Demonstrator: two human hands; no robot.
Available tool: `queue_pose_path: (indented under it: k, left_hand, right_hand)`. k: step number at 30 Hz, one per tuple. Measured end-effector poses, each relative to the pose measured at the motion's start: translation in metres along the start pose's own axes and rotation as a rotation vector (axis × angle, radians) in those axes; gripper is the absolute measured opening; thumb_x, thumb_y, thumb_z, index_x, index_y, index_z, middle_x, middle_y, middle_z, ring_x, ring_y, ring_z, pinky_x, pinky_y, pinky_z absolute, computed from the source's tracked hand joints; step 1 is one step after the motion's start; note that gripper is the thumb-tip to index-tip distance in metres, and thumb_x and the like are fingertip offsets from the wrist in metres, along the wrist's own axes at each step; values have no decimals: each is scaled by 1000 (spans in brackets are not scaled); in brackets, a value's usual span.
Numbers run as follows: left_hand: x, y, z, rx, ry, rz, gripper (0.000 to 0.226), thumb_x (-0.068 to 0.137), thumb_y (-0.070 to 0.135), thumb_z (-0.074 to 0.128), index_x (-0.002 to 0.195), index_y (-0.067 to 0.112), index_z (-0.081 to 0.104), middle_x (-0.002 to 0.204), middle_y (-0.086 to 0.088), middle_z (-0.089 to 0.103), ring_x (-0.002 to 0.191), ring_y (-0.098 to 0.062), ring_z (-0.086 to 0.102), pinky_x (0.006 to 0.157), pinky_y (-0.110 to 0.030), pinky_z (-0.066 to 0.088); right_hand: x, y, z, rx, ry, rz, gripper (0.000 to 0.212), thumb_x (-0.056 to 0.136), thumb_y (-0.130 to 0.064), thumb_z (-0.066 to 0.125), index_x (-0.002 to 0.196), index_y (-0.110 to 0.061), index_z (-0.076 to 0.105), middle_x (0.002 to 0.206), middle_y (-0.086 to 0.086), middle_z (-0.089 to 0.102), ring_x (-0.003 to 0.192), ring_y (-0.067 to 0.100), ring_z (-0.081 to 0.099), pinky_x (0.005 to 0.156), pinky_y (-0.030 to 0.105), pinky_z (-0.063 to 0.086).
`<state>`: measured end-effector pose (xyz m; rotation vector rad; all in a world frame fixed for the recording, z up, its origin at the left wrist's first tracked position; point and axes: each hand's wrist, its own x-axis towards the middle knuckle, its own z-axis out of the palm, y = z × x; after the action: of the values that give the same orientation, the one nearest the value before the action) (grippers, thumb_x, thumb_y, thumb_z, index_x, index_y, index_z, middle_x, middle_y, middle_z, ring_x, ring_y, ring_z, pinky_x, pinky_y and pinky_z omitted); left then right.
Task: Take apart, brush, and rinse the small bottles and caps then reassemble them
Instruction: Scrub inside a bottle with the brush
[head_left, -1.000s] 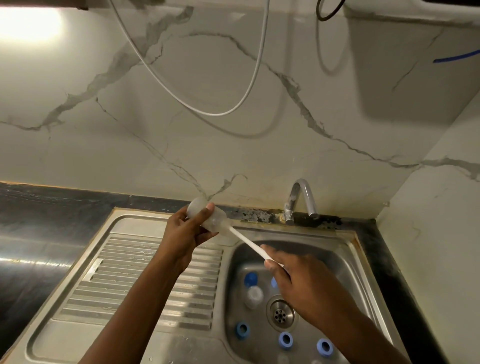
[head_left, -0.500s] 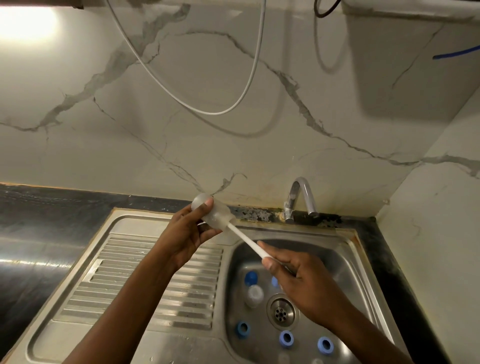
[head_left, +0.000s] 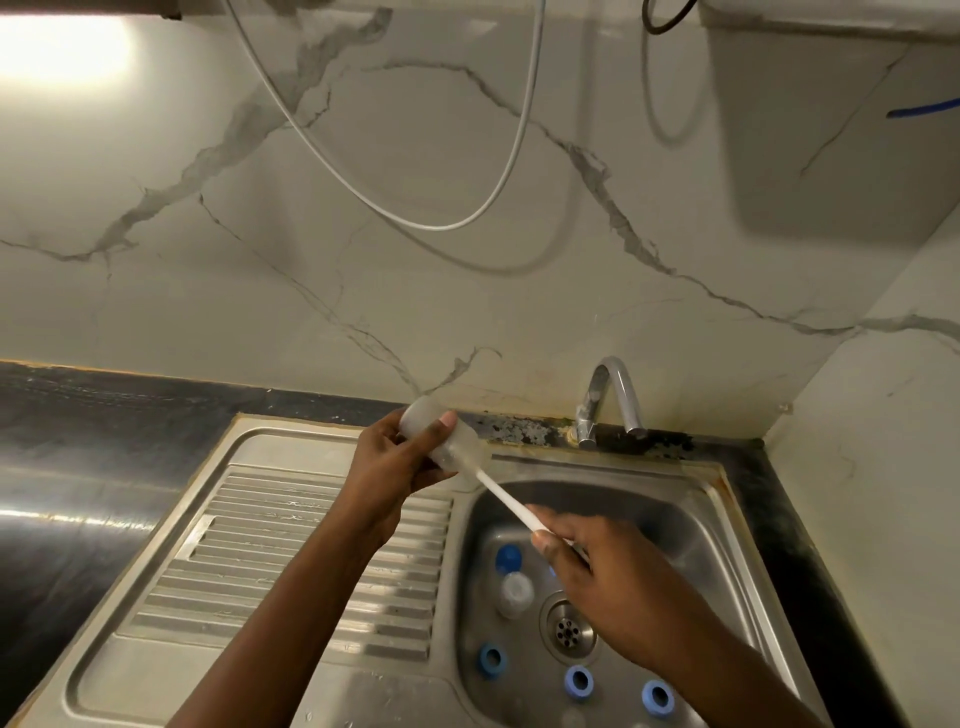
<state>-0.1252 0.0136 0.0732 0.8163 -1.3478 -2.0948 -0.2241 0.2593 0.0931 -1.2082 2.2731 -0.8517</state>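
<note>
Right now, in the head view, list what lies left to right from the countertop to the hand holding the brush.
black countertop → ribbed drainboard → small bottle → white brush handle → right hand

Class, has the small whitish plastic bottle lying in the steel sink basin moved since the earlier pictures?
No. The whitish bottle stays just left of the round drain.

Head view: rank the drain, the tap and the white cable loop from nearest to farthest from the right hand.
1. Drain, low, just left of the right hand.
2. Tap, up behind the hand.
3. White cable loop, highest, up and to the left.
</note>
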Motion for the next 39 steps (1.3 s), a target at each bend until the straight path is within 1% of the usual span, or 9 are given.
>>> queue_pose_path:
  k: [3, 6, 9, 17, 23, 30, 34, 37, 39]
  left_hand:
    - [2, 5, -5, 7, -44, -31, 62, 76, 31, 87, 131, 14, 63, 127, -16, 69, 107, -31, 78, 79, -42, 66]
    - [4, 8, -11, -124, -115, -88, 58, 84, 27, 84, 135, 9, 63, 131, -21, 69, 113, -39, 75, 79, -42, 67]
    - [4, 6, -13, -285, -138, -156, 56, 90, 26, 79, 138, 4, 60, 132, -25, 69, 115, -44, 73, 76, -42, 67]
    - [-5, -10, 2, -250, 89, -20, 58, 82, 30, 84, 131, 9, 63, 123, -19, 75, 108, -37, 77, 81, -44, 67]
    - [-8, -7, -2, -69, 178, 113, 54, 78, 34, 87, 124, 15, 67, 120, -11, 70, 101, -27, 79, 79, -42, 67]
    - [2, 6, -23, -101, 45, -14, 57, 81, 37, 84, 130, 15, 66, 128, -18, 69, 110, -37, 75, 77, -41, 66]
    - [5, 8, -30, -223, -53, -121, 61, 88, 36, 82, 138, 8, 59, 129, -25, 71, 114, -42, 74, 79, -44, 66]
    - [5, 5, -27, -220, -43, -132, 59, 87, 34, 83, 135, 9, 61, 124, -23, 73, 113, -42, 74, 79, -45, 66]
    - [3, 4, -24, -214, -30, -132, 55, 85, 33, 84, 131, 11, 63, 119, -21, 76, 110, -41, 76, 76, -44, 67]
  right_hand:
    - [-1, -2, -9, 150, -96, 9, 34, 107, -43, 53, 140, -49, 56, 108, -22, 76, 99, -8, 68, 88, 19, 57]
    - [0, -4, -18, 279, -134, -6, 30, 107, -37, 55, 134, -49, 60, 71, -20, 69, 59, -4, 61, 57, 11, 45]
    - [1, -5, -21, 358, -106, -6, 30, 107, -34, 56, 135, -43, 63, 60, -10, 61, 48, 1, 50, 49, 13, 40]
    - [3, -4, -6, 57, 123, -59, 42, 106, -40, 53, 148, -35, 56, 75, -16, 66, 76, -2, 68, 67, 17, 56]
    - [1, -9, -9, -259, 44, -43, 46, 109, -49, 40, 154, -41, 46, 61, -10, 53, 50, 5, 56, 52, 17, 48]
    - [-2, -7, -21, 18, -118, -48, 42, 107, -46, 52, 149, -42, 54, 106, -11, 77, 93, 16, 74, 85, 38, 63]
    - [-2, -2, -21, 114, -69, -76, 41, 101, -56, 52, 142, -54, 54, 91, -12, 76, 71, 14, 68, 72, 40, 62]
    - [2, 0, -17, 143, 14, -73, 35, 101, -54, 54, 136, -59, 55, 93, -2, 76, 78, 26, 71, 71, 48, 62]
    - [4, 0, -13, 121, 59, -84, 34, 102, -53, 52, 136, -57, 54, 91, -7, 75, 76, 18, 71, 66, 39, 61]
